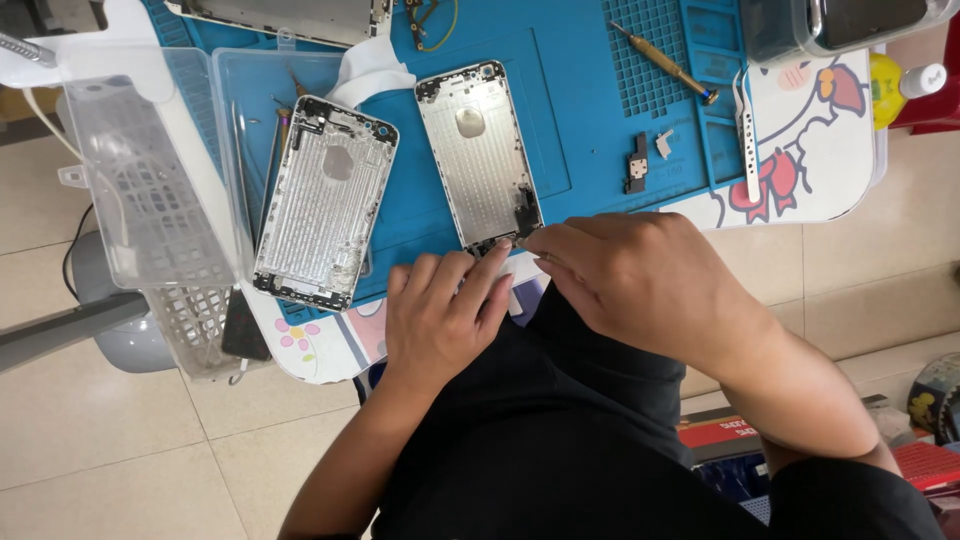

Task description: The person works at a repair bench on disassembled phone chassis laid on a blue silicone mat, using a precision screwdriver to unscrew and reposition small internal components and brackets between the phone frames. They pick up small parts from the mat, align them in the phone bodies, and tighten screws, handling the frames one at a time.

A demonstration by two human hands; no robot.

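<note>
Two hands at the silver phone housing [478, 150]: left hand [440, 315] loosely curled against its bottom edge, right hand [640, 280] fingertips pinched there.

A silver phone housing [478, 150], stripped and open side up, lies flat lengthwise on the blue mat [560, 130], its lower end at the bench's near edge.

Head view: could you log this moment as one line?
left hand: rests at shell's bottom edge | right hand: fingertips pinch at bottom of middle phone shell | second shell: left, untouched | blue mat: beneath
</note>
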